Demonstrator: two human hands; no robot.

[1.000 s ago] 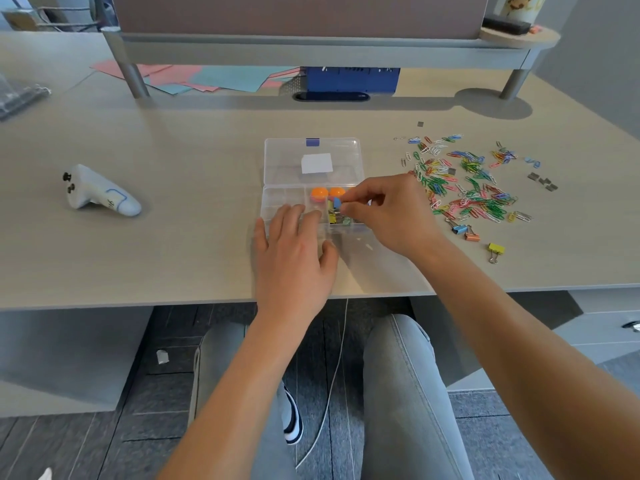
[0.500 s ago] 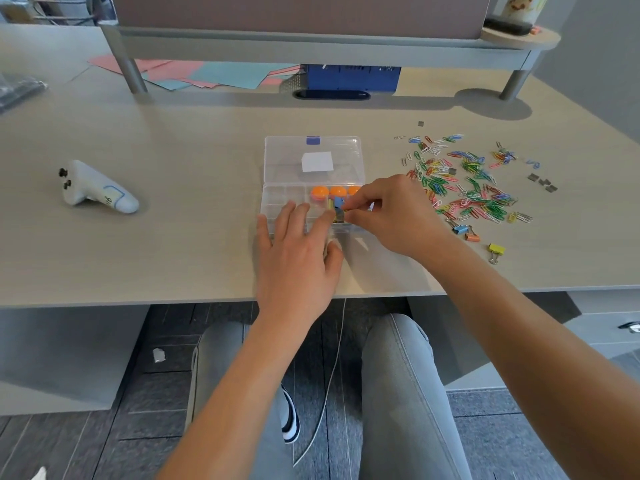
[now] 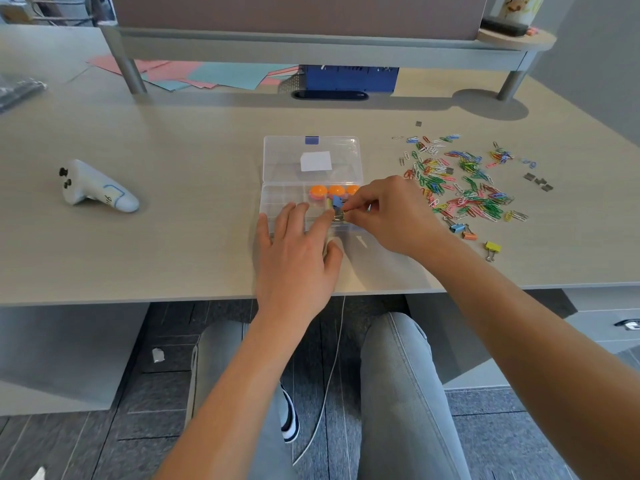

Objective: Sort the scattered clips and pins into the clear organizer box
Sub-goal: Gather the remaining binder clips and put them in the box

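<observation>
While your right hand (image 3: 391, 216) pinches a small metal binder clip (image 3: 338, 215) between thumb and fingertips over the middle compartments of the clear plastic organizer box (image 3: 277, 202), your left hand (image 3: 294, 251) lies flat with straight fingers (image 3: 294, 213) pressing the box's near edge to the pale wooden bench (image 3: 173, 237). That box is probably light and slick-bottomed, so the steadying press matters. The clip looks stiff and springy; it is best held by its folded body rather than the wire handles, which may swing. Orange round-headed push pins (image 3: 327, 191) already sit in the far compartments. To your right, the heap of coloured paper clips (image 3: 460, 185) lies well apart from the box; these look thin, light and tangle-prone, best pinched a few at a time. Three loose coloured binder clips (image 3: 469, 234) lie near the heap's front edge.
</observation>
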